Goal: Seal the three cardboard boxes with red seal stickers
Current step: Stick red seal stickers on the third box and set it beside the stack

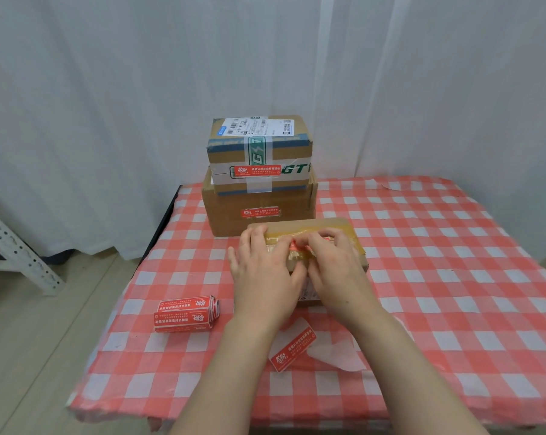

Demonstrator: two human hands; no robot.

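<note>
The flat left hand (pixel 265 271) steadied the mid-table box (pixel 344 229) so the right hand's (pixel 336 266) bent fingertips (pixel 320 239) could press its red sticker (pixel 297 245) down.

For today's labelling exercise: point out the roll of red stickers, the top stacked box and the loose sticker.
roll of red stickers (pixel 185 313): head view, outer wrap.
top stacked box (pixel 259 152): head view, taped front face.
loose sticker (pixel 293 350): head view, red middle.
</note>
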